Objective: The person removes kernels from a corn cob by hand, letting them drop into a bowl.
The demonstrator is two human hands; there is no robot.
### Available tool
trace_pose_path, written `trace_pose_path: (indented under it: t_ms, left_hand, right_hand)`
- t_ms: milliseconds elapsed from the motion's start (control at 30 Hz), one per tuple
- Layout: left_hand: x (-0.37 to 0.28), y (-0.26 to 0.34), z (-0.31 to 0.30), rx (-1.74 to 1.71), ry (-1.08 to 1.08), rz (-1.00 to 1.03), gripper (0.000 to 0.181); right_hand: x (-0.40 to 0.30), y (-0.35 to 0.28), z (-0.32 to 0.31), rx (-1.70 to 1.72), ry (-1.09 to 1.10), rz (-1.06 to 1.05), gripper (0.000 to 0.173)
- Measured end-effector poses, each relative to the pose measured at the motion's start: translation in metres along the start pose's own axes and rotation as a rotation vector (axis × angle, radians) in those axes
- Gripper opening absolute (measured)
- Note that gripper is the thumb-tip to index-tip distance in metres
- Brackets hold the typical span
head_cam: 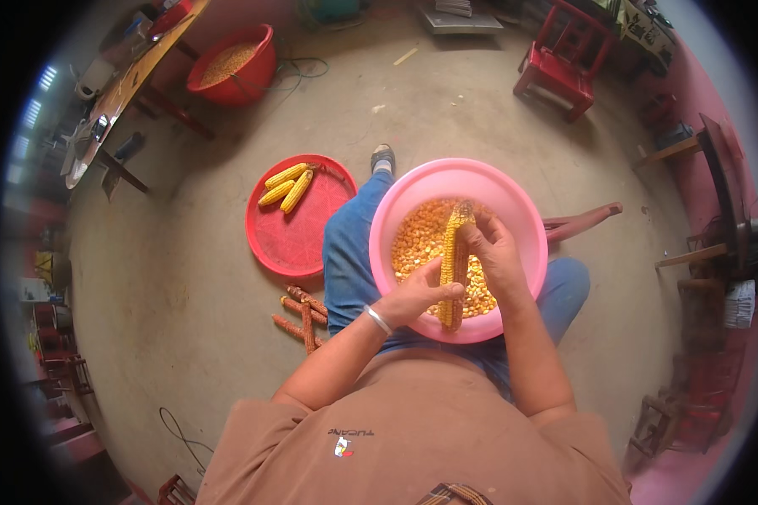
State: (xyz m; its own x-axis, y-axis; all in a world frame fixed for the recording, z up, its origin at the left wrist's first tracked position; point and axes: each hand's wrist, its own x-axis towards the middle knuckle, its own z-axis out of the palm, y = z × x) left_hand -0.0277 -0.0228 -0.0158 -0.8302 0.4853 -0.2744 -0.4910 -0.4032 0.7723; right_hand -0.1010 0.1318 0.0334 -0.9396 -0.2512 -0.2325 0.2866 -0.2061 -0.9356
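A partly shelled corn cob (453,268) stands lengthwise above a pink plastic basin (399,189), with yellow kernels along its left side and bare cob on its right. My left hand (426,291), with a silver bangle at the wrist, grips its lower part. Around the upper part are the thumb and fingers of my right hand (489,243). Loose corn kernels (417,233) cover the bottom of the basin, which rests on my lap. To the left, a round red tray (284,243) holds several yellow corn ears (297,191) near its upper edge.
Several stripped cobs (307,322) lie on the floor below the tray. A red tub of kernels (243,82) stands at the upper left beside a wooden table (126,82). A red chair (562,69) is at the upper right, near a platform scale (461,24).
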Motion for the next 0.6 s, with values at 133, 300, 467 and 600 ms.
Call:
trace_pose_path:
  t_ms: [133,300,467,600]
  left_hand:
    - [-0.001,-0.001,0.001,-0.057,0.017,0.020,0.060]
    - [-0.003,0.003,0.004,-0.054,-0.025,0.006,0.055]
    - [0.000,0.000,0.002,-0.061,-0.015,0.009,0.062]
    - [0.000,-0.002,-0.001,-0.039,0.003,-0.010,0.062]
  right_hand:
    - [-0.004,-0.003,0.007,-0.013,-0.061,-0.044,0.042]
    - [-0.002,0.001,0.003,0.090,-0.023,-0.032,0.037]
    - [0.006,0.010,-0.014,0.199,-0.069,0.052,0.034]
    - [0.001,0.000,-0.004,-0.059,-0.009,-0.051,0.035]
